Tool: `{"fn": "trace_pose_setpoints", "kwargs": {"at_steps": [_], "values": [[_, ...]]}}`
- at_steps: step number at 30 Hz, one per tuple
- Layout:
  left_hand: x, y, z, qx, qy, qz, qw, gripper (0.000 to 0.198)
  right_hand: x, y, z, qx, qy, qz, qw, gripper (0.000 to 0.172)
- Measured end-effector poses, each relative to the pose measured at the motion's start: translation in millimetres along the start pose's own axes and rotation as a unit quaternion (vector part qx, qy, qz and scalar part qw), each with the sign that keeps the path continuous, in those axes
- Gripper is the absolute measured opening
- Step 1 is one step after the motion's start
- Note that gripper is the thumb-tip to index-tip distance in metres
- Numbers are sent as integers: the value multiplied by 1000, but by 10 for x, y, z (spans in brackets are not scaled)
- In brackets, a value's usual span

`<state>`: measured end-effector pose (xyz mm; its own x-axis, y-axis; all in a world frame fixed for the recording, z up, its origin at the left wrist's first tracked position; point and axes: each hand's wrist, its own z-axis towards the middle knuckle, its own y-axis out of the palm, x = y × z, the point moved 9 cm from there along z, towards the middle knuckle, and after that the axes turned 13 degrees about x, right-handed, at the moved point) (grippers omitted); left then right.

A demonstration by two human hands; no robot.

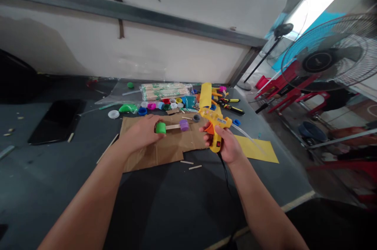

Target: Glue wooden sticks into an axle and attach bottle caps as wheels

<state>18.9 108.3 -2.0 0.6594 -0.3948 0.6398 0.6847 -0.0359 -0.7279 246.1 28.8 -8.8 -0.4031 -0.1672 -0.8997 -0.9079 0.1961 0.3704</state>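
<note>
My right hand [225,142] is wrapped round the handle of a yellow hot glue gun [216,120], fingers near its orange trigger. A clear glue stick [249,136] pokes out of its back, and a black cord hangs from the handle. With its fingers closed on a green bottle cap [161,127], my left hand [144,132] is over a piece of brown cardboard [165,153]. A short wooden stick [172,127] joins the green cap to a purple bottle cap [184,125]. My left fingertips are partly hidden behind the green cap.
Behind the cardboard lie several loose bottle caps [151,106] and a bag of wooden sticks [165,91]. Black-and-yellow cutters [231,106] rest at the back right, yellow paper [257,149] at the right. A phone [55,121] is at the left. A fan [321,61] stands beyond the table.
</note>
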Motion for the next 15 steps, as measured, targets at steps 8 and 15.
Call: {"fn": "trace_pose_setpoints", "kwargs": {"at_steps": [8, 15], "values": [[332, 198, -35, 48, 82, 144, 985, 56, -34, 71, -75, 3, -12, -24, 1000, 26], [344, 170, -85, 24, 58, 216, 974, 60, -11, 48, -64, 12, 10, -20, 1000, 21]]}}
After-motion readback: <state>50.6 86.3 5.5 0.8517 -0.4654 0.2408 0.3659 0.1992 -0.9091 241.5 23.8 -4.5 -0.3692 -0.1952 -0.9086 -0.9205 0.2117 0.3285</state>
